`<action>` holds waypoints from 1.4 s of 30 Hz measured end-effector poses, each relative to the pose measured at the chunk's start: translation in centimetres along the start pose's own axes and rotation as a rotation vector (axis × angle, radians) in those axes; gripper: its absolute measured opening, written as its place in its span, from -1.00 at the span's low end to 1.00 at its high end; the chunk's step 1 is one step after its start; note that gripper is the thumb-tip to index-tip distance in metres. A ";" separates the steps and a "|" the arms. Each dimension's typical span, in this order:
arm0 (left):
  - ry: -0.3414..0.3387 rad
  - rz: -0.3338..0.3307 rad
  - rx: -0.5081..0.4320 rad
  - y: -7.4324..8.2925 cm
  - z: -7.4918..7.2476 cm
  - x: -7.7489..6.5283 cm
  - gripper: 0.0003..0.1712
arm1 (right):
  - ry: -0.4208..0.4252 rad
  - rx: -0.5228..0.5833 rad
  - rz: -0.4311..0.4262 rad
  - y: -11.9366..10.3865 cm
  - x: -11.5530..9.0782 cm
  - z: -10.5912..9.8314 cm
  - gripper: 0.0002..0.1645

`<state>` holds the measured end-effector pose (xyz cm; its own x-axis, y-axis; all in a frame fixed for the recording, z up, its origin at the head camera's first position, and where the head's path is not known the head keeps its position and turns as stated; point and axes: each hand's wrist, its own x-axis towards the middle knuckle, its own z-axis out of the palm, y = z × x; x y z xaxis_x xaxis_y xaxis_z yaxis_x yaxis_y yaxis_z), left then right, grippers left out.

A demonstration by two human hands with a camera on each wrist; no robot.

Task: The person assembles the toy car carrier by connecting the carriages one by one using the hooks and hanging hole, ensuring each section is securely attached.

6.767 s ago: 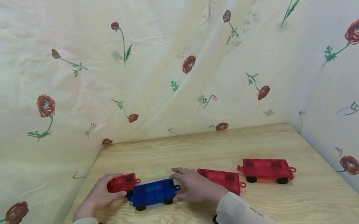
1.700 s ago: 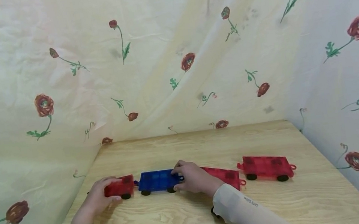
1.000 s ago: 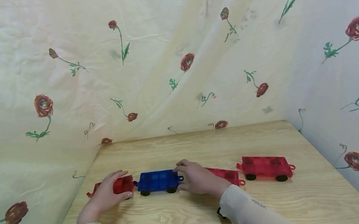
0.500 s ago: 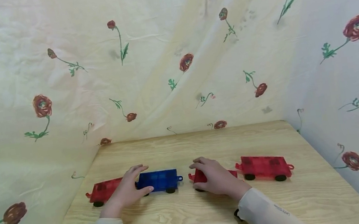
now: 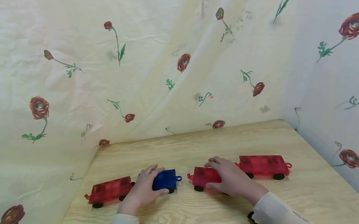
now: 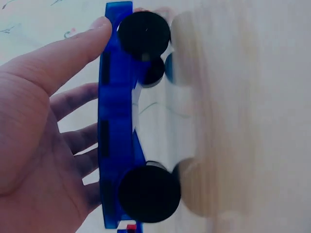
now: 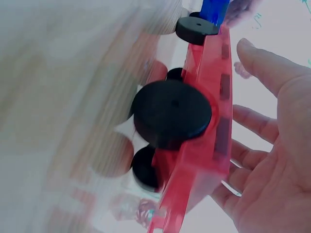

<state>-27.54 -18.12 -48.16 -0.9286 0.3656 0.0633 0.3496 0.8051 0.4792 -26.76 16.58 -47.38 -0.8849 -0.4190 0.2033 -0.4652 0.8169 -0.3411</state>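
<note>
My left hand (image 5: 143, 189) is round the blue toy train car (image 5: 164, 180), thumb at the near side and fingers at the far side. In the left wrist view the thumb tip touches the car's edge. My right hand (image 5: 230, 179) spans the middle red toy train car (image 5: 205, 176); in the right wrist view its thumb stands apart from the car's side. The left red car (image 5: 109, 190) meets the blue one at their couplings. A gap lies between the blue car's ring and the middle red car's hook. My right hand hides the middle car's right end.
Another red train car (image 5: 265, 165) stands to the right, close behind my right hand. All the cars have black wheels on the wooden table (image 5: 193, 216). Flowered cloth (image 5: 147, 74) hangs round the table's back and sides.
My left hand has moved right, from the left red car to the blue car. My right hand has left the blue car's right end and moved right over the middle red car.
</note>
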 end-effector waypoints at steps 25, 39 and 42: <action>0.003 0.002 -0.004 0.4 0.9 -1.0 -0.16 | -0.041 0.036 0.077 1.5 -2.0 -0.6 -0.26; 0.023 0.000 -0.079 0.3 0.8 -1.5 -0.16 | -0.039 0.094 0.049 1.7 -2.4 -0.5 -0.36; 0.031 -0.005 -0.093 0.2 0.9 -1.5 -0.20 | -0.040 0.105 0.034 1.8 -2.3 -0.5 -0.38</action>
<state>-25.99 -18.07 -48.94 -0.9343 0.3458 0.0870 0.3332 0.7597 0.5585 -25.51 19.21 -48.04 -0.8996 -0.4089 0.1533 -0.4325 0.7858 -0.4421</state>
